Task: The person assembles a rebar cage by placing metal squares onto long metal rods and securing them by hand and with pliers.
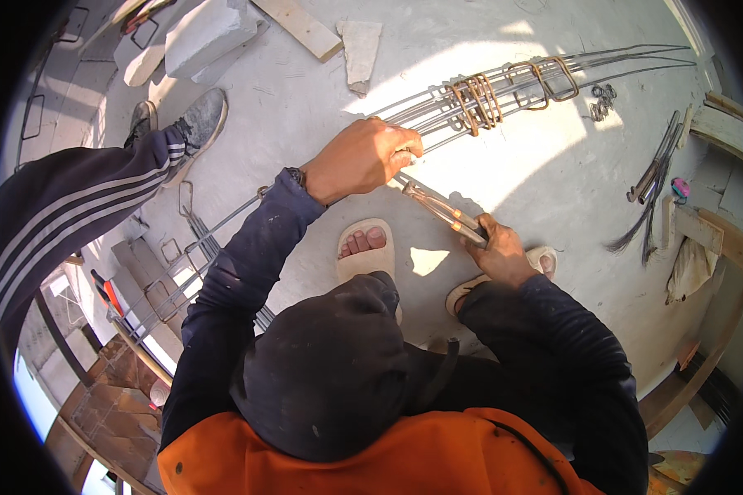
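The person's left hand (363,157) is stretched forward and up from a bent elbow, palm turned down, the fingers (404,148) curled tightly into a closed grasp. A dark wristwatch (295,176) sits on that wrist, just past the cuff of a dark blue long sleeve (239,280) that runs back toward the lower left. The right hand (499,252) is held lower and nearer the body, knuckles up, its fingers wrapped shut in a firm grip. Its forearm, in the same dark sleeve (553,330), comes in from the lower right. The two hands are near each other but apart.
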Motion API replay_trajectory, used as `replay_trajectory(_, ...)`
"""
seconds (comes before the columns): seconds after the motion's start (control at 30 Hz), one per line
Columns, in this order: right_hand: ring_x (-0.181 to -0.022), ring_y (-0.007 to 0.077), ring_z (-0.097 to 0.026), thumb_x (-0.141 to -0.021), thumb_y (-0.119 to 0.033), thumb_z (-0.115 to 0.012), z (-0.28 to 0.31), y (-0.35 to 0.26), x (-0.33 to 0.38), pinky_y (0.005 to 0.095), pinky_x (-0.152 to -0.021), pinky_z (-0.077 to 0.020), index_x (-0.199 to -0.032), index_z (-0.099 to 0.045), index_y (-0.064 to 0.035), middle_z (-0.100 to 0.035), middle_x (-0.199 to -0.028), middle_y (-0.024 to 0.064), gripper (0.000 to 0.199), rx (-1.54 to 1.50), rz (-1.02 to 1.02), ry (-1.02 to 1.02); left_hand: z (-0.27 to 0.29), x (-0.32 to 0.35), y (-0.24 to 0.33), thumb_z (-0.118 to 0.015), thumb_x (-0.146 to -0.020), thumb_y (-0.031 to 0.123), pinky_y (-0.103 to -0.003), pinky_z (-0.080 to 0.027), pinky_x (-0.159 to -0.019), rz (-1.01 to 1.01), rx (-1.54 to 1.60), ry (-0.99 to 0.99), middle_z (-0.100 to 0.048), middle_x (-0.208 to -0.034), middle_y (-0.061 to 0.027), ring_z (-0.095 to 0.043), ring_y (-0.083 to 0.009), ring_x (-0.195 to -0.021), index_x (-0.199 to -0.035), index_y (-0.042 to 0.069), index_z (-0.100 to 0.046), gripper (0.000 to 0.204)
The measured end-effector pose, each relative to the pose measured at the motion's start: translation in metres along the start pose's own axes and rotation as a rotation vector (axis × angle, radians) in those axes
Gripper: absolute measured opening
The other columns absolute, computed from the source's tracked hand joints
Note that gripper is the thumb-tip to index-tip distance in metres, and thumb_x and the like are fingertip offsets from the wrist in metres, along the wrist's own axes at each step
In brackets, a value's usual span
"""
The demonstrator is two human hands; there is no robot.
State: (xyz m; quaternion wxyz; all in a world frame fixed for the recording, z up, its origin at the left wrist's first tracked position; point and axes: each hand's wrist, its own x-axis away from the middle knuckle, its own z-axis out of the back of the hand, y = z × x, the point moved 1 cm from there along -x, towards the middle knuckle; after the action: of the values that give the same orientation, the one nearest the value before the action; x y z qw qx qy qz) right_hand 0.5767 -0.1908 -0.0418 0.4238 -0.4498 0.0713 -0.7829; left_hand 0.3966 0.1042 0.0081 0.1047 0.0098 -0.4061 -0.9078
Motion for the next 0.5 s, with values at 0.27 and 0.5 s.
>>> replay_trajectory(0.27,-0.124,0.0332,-0.063,-0.097,-0.039,-0.08,0.016,-0.01,-0.004,0.0456,-0.099,-0.0551,-0.14,-0.069,-0.0089,-0.071,-0.125,0.018,0.053,0.208,0.356,0.219,-0.008,0.039,0.009,-0.068,-0.107,0.017,-0.02,-0.046,-0.052,0.622,0.809,0.407,-0.08,-0.1,-0.0093,-0.072,-0.0102,-0.069,-0.127,-0.003,-0.072,0.028)
replay_trajectory(0.5,-0.099,0.0218,-0.069,-0.106,-0.034,-0.073,0.013,-0.102,-0.045,0.0354,-0.085,-0.0557,-0.125,-0.076,-0.0048,-0.076,-0.108,0.0111,0.035,-0.772,0.179,0.168,-0.044,0.034,0.025,-0.063,-0.109,0.017,-0.02,-0.046,-0.054,0.557,0.96,0.34,-0.081,-0.111,-0.0105,-0.074,-0.0089,-0.077,-0.133,-0.001,-0.07,0.03)
